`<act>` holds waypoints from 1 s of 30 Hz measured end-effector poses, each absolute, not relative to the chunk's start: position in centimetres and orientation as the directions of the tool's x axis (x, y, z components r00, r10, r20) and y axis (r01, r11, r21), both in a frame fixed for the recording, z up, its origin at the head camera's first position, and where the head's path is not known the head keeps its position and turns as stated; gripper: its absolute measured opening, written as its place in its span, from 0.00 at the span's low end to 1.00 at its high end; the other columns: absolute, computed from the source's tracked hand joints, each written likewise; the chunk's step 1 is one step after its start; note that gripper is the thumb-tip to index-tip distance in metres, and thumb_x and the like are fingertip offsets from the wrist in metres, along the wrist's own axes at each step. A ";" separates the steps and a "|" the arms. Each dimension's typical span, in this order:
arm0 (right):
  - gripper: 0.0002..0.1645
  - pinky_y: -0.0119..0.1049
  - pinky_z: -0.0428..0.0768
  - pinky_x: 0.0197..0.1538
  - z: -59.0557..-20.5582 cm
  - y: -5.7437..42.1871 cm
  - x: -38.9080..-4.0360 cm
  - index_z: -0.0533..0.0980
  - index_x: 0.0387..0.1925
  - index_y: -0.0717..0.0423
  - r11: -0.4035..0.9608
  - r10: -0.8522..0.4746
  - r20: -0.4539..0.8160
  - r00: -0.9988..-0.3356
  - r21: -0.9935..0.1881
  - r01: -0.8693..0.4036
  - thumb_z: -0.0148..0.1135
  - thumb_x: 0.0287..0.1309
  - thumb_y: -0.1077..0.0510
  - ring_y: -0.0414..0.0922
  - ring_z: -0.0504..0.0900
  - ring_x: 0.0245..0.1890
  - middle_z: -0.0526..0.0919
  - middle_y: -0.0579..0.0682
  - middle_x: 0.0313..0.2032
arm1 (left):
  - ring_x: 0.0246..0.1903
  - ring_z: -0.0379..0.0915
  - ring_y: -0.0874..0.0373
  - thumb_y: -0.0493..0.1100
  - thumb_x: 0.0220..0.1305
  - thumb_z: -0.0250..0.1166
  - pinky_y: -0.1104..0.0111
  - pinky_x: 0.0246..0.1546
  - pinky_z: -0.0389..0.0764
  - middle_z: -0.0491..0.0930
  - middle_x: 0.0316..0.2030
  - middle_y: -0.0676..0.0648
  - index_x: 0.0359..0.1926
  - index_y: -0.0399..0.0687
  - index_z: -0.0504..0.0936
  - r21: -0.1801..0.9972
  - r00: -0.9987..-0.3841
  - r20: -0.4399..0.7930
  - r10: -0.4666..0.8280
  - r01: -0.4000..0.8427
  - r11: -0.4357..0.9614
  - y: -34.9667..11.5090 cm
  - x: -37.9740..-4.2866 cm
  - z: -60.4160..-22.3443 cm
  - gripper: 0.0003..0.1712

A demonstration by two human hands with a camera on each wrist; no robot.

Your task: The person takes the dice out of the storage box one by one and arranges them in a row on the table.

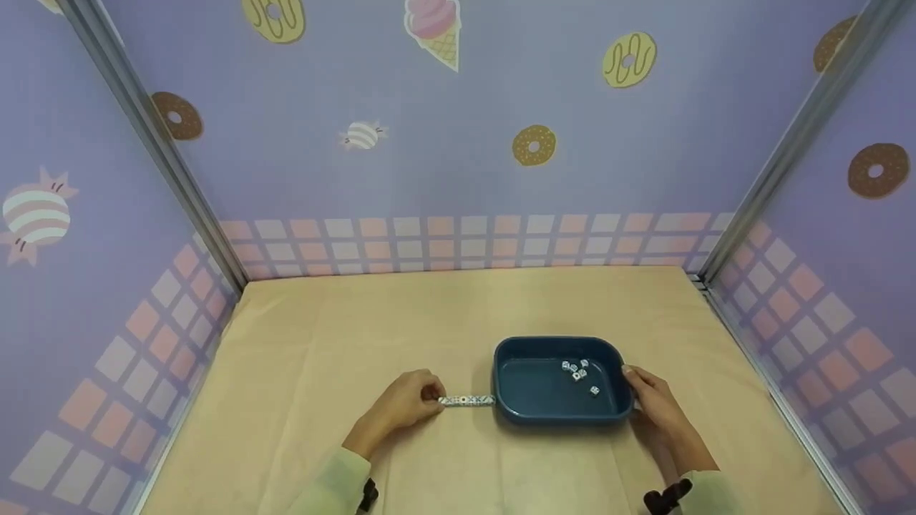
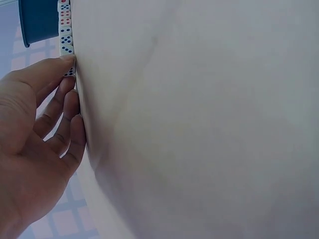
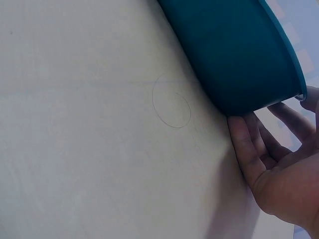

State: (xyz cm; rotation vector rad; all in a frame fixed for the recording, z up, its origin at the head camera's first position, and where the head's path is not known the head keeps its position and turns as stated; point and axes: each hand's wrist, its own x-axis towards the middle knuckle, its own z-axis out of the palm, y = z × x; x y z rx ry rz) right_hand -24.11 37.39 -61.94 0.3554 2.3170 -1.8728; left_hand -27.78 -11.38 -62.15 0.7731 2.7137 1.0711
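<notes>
A straight row of white dice (image 1: 466,400) lies on the table cloth, its right end at the left wall of a dark blue rectangular dish (image 1: 504,416). My left hand (image 1: 404,402) pinches the row's left end. In the left wrist view, the thumb (image 2: 57,64) lies on the end die, and the pips on the dice (image 2: 66,31) are red and blue. Several loose dice (image 1: 577,375) sit inside the dish, toward its right side. My right hand (image 1: 660,402) grips the dish's right end, thumb at the rim and fingers against the outer wall (image 3: 234,64).
A cream cloth (image 1: 358,315) covers the table, with faint creases. Purple walls (image 1: 444,179) with sweets printed on them enclose the back and both sides. Metal posts (image 1: 787,143) stand at the back corners.
</notes>
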 end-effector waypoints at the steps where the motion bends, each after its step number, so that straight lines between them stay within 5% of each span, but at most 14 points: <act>1: 0.40 0.56 0.69 0.72 -61.9 37.3 -24.1 0.65 0.77 0.63 0.193 0.098 -0.257 -0.961 -0.943 0.272 0.50 0.82 0.38 0.59 0.68 0.73 0.68 0.65 0.75 | 0.36 0.76 0.62 0.39 0.64 0.77 0.66 0.41 0.81 0.81 0.37 0.52 0.40 0.52 0.88 0.666 -0.861 0.074 0.504 0.419 0.617 -11.3 -27.8 -62.2 0.06; 6: 0.42 0.55 0.73 0.70 -61.8 37.2 -24.0 0.64 0.78 0.64 0.182 0.099 -0.282 -0.954 -0.938 0.296 0.51 0.80 0.36 0.60 0.68 0.74 0.66 0.66 0.76 | 0.36 0.75 0.62 0.40 0.64 0.77 0.65 0.41 0.80 0.81 0.36 0.53 0.40 0.52 0.88 0.663 -0.857 0.064 0.512 0.419 0.620 -11.3 -27.9 -62.3 0.06; 16: 0.45 0.61 0.59 0.77 -61.8 37.5 -24.0 0.60 0.79 0.63 0.151 0.087 -0.327 -0.941 -0.929 0.337 0.52 0.80 0.36 0.63 0.58 0.79 0.60 0.66 0.79 | 0.42 0.80 0.54 0.44 0.67 0.76 0.63 0.44 0.83 0.82 0.42 0.48 0.46 0.43 0.86 0.724 -0.846 0.048 0.530 0.395 0.566 -10.9 -28.1 -61.1 0.13; 21: 0.43 0.63 0.59 0.77 -61.9 37.6 -24.0 0.62 0.79 0.64 0.143 0.098 -0.317 -0.943 -0.934 0.328 0.53 0.80 0.37 0.63 0.58 0.79 0.61 0.66 0.79 | 0.44 0.79 0.55 0.48 0.70 0.73 0.61 0.47 0.82 0.81 0.42 0.52 0.44 0.49 0.86 0.691 -0.853 0.160 0.496 0.456 0.561 -8.7 -28.1 -59.9 0.09; 30: 0.40 0.57 0.72 0.71 -61.7 37.1 -24.2 0.64 0.78 0.64 0.162 0.107 -0.267 -0.958 -0.946 0.282 0.52 0.82 0.40 0.61 0.68 0.74 0.66 0.66 0.76 | 0.49 0.79 0.59 0.51 0.69 0.74 0.65 0.51 0.83 0.81 0.47 0.55 0.50 0.50 0.87 0.586 -0.767 0.420 0.486 0.638 0.500 -1.9 -26.8 -58.6 0.14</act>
